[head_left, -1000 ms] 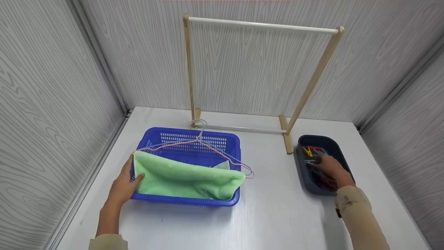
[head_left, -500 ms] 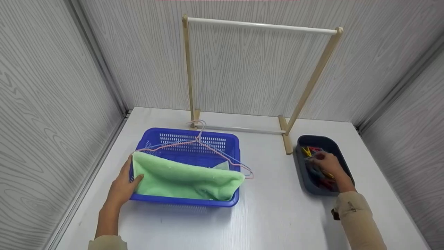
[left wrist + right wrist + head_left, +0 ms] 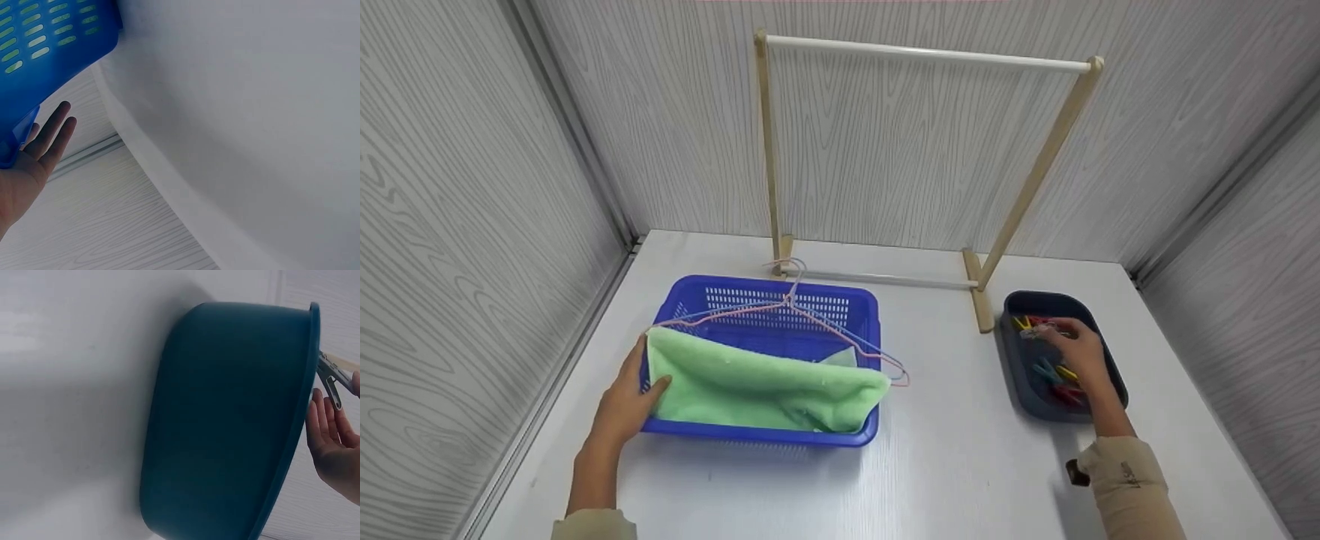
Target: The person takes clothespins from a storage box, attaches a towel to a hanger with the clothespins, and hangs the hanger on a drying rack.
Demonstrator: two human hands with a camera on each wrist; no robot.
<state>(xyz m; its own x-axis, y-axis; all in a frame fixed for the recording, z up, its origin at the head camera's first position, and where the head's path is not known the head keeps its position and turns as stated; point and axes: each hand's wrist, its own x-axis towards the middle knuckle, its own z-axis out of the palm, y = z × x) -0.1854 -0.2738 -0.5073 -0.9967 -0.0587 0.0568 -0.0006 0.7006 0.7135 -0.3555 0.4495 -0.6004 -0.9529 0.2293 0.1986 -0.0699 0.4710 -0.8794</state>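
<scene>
At the left end of a blue plastic laundry basket [image 3: 763, 442], my left hand [image 3: 619, 401] holds the rim, thumb over the inside and fingers along the outside. Seen from the left wrist, two fingers of that hand [image 3: 34, 169] stretch past the rim. A light green towel [image 3: 750, 382] drapes across the basket below a pink clothes hanger [image 3: 840, 334] and a blue one. Over a dark bin [image 3: 1020, 390], my right hand [image 3: 1076, 349] pinches a grey clothespin [image 3: 1033, 332]. This clothespin [image 3: 333, 378] shows at the bin's rim in the right wrist view, its thumb cut off by the frame.
Several clothespins lie in the bin, among them a yellow clothespin [image 3: 1069, 373], a teal one [image 3: 1044, 369] and red ones. Behind the basket stands a wooden rack [image 3: 1054, 150] with a white top bar [image 3: 922, 52]. Pale wood-grain walls enclose the table [image 3: 930, 465].
My right hand has lifted the grey clothespin up from the bin's contents, uncovering the teal and yellow clothespins beneath. The left hand, basket and towel have stayed in place.
</scene>
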